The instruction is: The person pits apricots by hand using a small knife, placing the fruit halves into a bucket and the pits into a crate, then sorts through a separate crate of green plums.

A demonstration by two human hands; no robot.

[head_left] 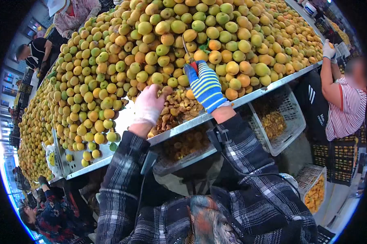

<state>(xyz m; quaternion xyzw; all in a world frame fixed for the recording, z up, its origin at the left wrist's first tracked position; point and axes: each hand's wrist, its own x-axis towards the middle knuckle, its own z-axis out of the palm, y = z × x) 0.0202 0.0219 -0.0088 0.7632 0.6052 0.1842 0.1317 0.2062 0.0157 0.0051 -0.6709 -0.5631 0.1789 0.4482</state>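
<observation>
My right hand (208, 86), in a blue, yellow and white striped glove, is wrapped round the red handle of a small curved knife (185, 45). Its thin blade points up and away, in front of the heaped apricots (177, 27). My left hand (149, 103) wears a thin pale glove. The fingers are curled together at the foot of the heap; what they hold, if anything, is hidden. Below and between the hands lies a pile of brownish cut apricot pieces and stones (177, 107) by the metal table edge (179, 129).
Under the table edge stand a crate (183, 156) and a pale basket (291, 122) with fruit pieces. Another basket (313, 193) of orange halves is on the floor, near stacked black crates (340, 160). Co-workers stand at right (346, 103), left (55, 215) and far left (37, 53).
</observation>
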